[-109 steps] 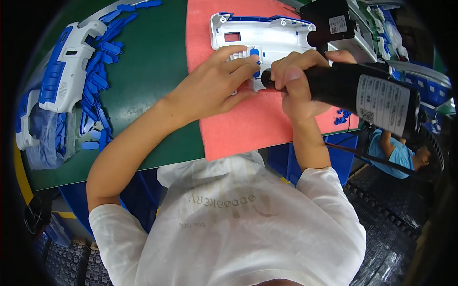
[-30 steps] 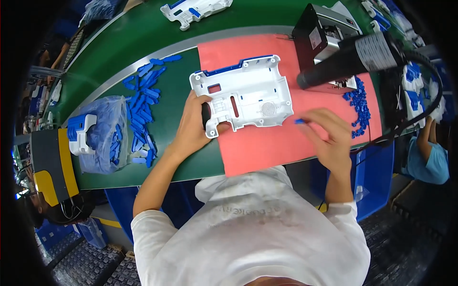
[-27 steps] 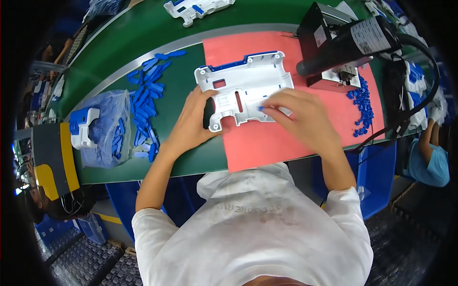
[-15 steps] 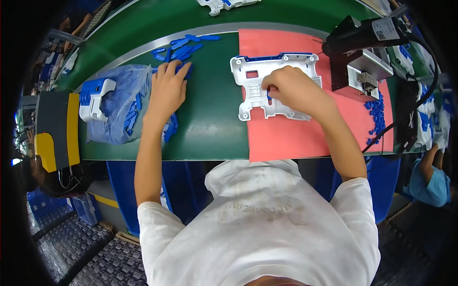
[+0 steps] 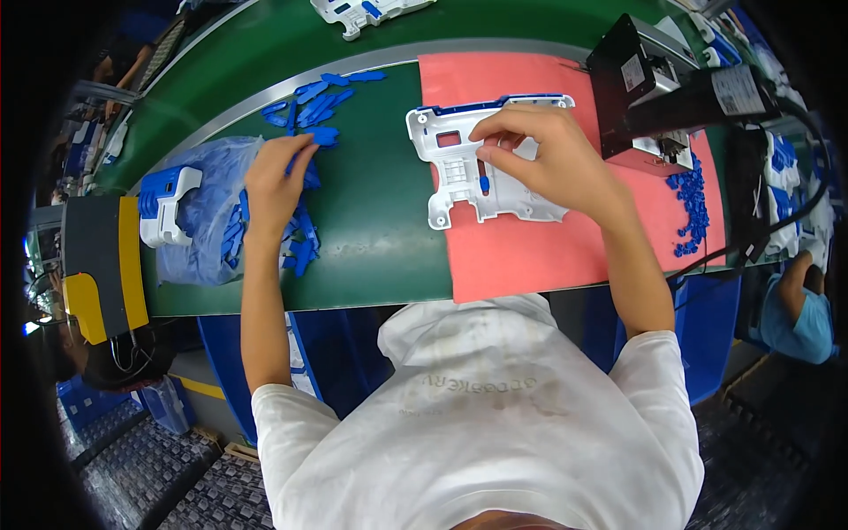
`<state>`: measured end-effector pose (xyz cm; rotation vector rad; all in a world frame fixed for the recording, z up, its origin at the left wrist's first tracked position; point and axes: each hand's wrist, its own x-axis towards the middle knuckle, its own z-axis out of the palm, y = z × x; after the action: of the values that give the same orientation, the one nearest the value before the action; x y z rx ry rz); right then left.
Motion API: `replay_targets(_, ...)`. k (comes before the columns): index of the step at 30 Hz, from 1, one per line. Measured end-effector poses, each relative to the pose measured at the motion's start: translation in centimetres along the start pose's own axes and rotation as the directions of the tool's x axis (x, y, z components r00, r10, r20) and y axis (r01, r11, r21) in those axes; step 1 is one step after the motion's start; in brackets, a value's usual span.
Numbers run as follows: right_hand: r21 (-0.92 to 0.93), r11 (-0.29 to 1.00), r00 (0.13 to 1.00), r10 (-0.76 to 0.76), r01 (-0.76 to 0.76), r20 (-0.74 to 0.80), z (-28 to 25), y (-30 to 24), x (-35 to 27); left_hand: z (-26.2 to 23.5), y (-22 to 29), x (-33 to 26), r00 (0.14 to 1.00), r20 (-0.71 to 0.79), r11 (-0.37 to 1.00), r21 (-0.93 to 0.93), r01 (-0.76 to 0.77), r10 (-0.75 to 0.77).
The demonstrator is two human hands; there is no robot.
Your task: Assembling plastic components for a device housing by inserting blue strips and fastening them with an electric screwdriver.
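A white plastic housing with a blue strip along its far edge lies on the pink mat, its ribbed inner side up. One small blue piece sits in it near the middle. Over the housing hovers my right hand, thumb and forefinger curved with a gap between them and nothing visible in it. On the left, my left hand pinches at a blue plastic strip beside the loose pile; the fingertips partly hide how it is held. More blue strips lie scattered beyond and below this hand.
A clear plastic bag of blue strips has a blue-and-white housing on it. Small blue parts are heaped on the pink mat at right, near a black-and-metal device and cable. Another white housing lies on the far green surface.
My right hand has lifted off the blue piece in the housing and its fingers have parted. My left hand's spread fingers have drawn together at the strips. The whole view has shifted slightly.
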<state>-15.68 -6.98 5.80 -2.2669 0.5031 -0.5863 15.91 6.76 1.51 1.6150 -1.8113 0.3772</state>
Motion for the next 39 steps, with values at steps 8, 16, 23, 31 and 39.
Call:
replay_targets(8,0.727,0.656,0.977,0.091,-0.203,0.191,3.0,-1.6,2.2,2.2,9.2,3.3,0.905,0.259,0.021,-0.959,0.282,-0.338)
replay_targets(16,0.884,0.213,0.909,0.126,-0.416,0.398,1.8,2.2,0.6,6.1,10.6,5.5,0.890,0.389,-0.099,-0.921,0.376,-0.237)
replay_targets(23,0.408,0.861,0.952,0.287,-0.305,0.107,2.0,2.9,-0.9,4.5,11.2,3.2,0.955,0.092,0.839,-0.507,-0.198,0.281)
replay_targets(31,0.114,0.965,0.971,0.238,-0.236,-0.005,2.8,3.1,-1.1,5.6,11.0,1.6,0.870,0.265,0.879,-0.363,-0.309,0.415)
replay_targets(39,0.163,0.963,0.970,0.231,-0.216,-0.081,3.4,3.7,-1.1,6.3,11.1,0.9,0.867,0.326,0.891,-0.384,-0.242,0.376)
